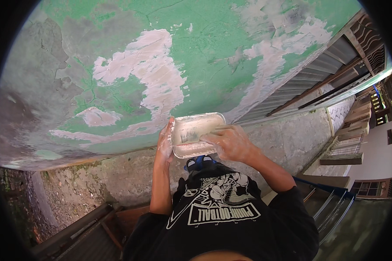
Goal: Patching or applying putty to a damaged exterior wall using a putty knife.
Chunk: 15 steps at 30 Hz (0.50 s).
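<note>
A shallow rectangular tub [199, 151], pale and smeared with whitish paste, is held out in front of my body. My left hand [165, 141] grips its left side, the fingers coated in white residue. Over the right part of the tub my right hand [231, 140] is curled, its fingertips reaching inside. Whatever those fingers pinch, if anything, is hidden by the hand. Beyond the tub rises a green wall [209, 82] with rough whitish filler patches [161, 71] spread across it.
Bare grey patches [28, 87] and cracks mark the wall's left side. A concrete strip [126, 174] runs along its foot, under my feet. Corrugated sheeting [318, 69] stands at the right. Metal rails [335, 209] lie at the lower right, and dark wooden boards [87, 230] at the lower left.
</note>
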### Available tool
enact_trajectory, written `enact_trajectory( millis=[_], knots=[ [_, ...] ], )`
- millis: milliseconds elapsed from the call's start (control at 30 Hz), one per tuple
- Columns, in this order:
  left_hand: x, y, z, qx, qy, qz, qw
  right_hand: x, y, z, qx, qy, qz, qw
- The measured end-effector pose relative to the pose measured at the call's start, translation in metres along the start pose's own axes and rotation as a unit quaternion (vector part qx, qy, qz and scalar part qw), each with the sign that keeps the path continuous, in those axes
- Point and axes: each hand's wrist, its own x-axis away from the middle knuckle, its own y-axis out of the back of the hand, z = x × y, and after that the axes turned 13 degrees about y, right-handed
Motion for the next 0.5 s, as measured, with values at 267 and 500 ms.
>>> enact_trajectory(
  millis=[267,500],
  knots=[
    [0.004,-0.004,-0.008,-0.012,0.01,-0.012,1.0,0.008,0.027,0.001,-0.075,-0.031,-0.094,0.992],
    [0.002,-0.009,-0.019,0.013,-0.003,-0.002,1.0,0.013,0.048,-0.005,-0.128,-0.088,-0.257,0.954]
  ],
)
